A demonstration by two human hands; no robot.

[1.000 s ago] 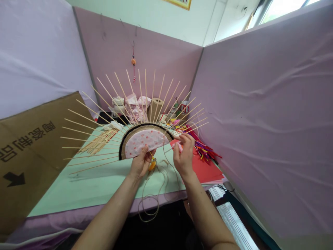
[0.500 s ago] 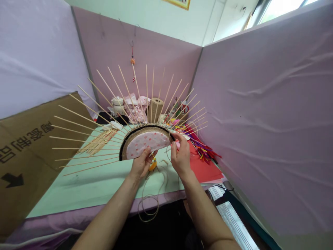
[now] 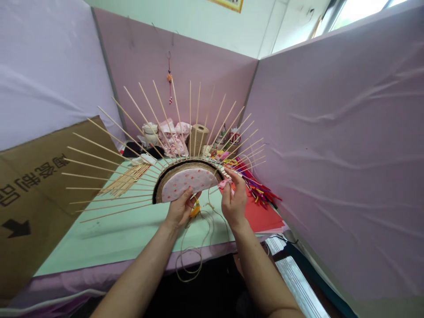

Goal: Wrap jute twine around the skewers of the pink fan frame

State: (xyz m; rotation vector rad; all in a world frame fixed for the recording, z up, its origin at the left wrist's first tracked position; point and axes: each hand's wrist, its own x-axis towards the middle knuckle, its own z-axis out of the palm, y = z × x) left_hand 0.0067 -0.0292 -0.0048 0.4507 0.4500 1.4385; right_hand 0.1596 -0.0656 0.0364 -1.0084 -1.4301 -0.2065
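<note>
My left hand [image 3: 180,207] grips the bottom edge of a half-round fan frame [image 3: 185,179] covered in pink dotted cloth, held upright over the table. Several thin wooden sticks [image 3: 132,145] fan out from its twine-wrapped rim. My right hand [image 3: 234,198] is at the frame's right end, fingers pinching a jute twine [image 3: 210,207] that runs down and loops off the table's front edge. A small orange thing [image 3: 194,211] sits just below my left hand.
The light green table [image 3: 109,234] carries red paper [image 3: 261,214], coloured pipe cleaners [image 3: 256,187], a twine spool [image 3: 198,137], pink cloth and a pile of loose sticks [image 3: 127,179]. A cardboard sheet [image 3: 36,194] leans at the left. Pink partitions enclose the desk.
The fan frame has tilted up and shifted slightly left. My right hand moved along the frame's right end, pulling the twine.
</note>
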